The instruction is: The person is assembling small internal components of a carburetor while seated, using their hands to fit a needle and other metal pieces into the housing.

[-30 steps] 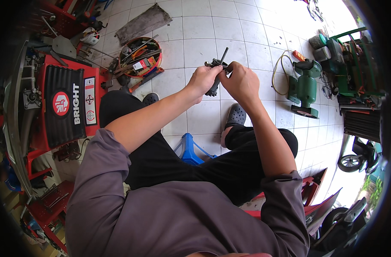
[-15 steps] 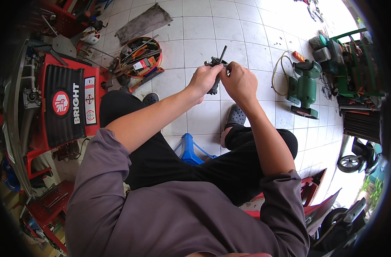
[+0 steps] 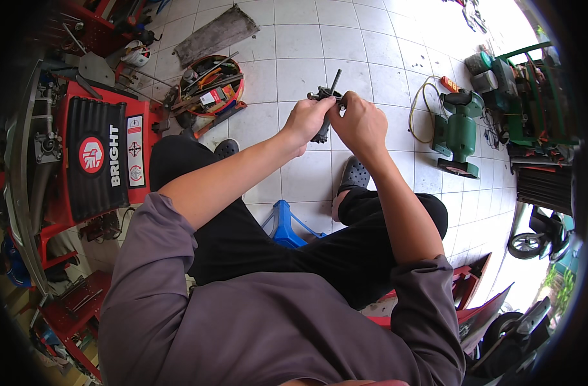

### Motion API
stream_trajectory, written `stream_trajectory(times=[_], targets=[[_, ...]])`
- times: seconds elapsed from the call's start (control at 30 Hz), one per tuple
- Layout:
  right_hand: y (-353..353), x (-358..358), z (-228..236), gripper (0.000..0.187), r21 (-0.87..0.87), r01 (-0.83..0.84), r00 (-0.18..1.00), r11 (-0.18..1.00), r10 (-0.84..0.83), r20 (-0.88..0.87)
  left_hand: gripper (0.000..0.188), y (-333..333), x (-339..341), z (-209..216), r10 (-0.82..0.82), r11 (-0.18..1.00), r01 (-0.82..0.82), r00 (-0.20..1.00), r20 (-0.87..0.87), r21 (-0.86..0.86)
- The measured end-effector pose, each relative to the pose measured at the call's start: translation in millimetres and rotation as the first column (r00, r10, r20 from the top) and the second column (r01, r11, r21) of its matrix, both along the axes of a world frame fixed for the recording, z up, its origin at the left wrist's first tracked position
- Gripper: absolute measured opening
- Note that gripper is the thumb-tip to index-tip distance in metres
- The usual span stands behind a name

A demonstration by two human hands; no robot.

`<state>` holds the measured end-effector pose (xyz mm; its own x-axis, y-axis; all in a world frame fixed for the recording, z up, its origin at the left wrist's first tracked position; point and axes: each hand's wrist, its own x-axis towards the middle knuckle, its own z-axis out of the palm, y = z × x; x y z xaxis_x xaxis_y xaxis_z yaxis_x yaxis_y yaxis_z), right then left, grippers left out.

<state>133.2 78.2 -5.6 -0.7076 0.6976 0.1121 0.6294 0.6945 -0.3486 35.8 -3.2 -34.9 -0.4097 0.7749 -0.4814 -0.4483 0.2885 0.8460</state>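
A small dark metal part (image 3: 321, 135) is held above the tiled floor, out in front of my knees. From its top a thin dark rod (image 3: 336, 78) sticks up, tilted a little to the right. My left hand (image 3: 303, 123) is closed round the part's left side, thumb laid across it. On the other side, my right hand (image 3: 359, 126) has its fingers bent and pinched at the part's right edge, close to the rod. Both hands cover much of the part, so its exact kind and what the right fingertips grip are hidden.
A round tub (image 3: 241, 90) of tools stands on the floor to the left, beside a red machine (image 3: 65, 193). A grey cloth (image 3: 218, 33) lies beyond it. To the right are a green bench grinder (image 3: 462, 132) and a green rack (image 3: 541, 96). A blue stool (image 3: 283, 225) shows between my legs.
The fingers of my right hand have shifted slightly at the part's right edge. My left hand and the part stay almost where they were.
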Motion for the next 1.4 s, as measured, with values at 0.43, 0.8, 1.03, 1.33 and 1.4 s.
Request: stream_trajectory(times=[0.43,0.8,1.03,1.33,1.4], targets=[[2.3,1.6,-1.3,0.034,-0.025,0.003,0.996,1.0,0.0,0.088,0.034,-1.3,-0.3,3.2,-0.021,1.0,0.021,1.0,-0.004,-0.016],[-0.1,0.8,-1.5,0.035,-0.025,0.01,0.996,1.0,-0.008,0.094,0.035,-1.1,0.6,-1.8,-0.012,1.0,0.011,1.0,-0.005,-0.018],[-0.5,1.4,-4.5,0.033,-0.012,0.004,0.995,1.0,-0.003,0.095,0.036,-1.8,2.2,-5.9,-0.033,0.999,0.032,0.999,-0.019,-0.041],[-1.2,3.8,-6.3,0.029,-0.016,-0.029,0.996,0.999,0.03,0.086,0.036,-2.3,3.8,-7.6,-0.036,0.998,0.035,0.999,-0.015,-0.043],[-1.7,3.0,-5.8,0.027,-0.017,-0.028,0.996,0.999,0.03,0.083,0.036,-2.0,2.4,-9.5,-0.047,0.998,0.046,0.999,-0.012,-0.044]])
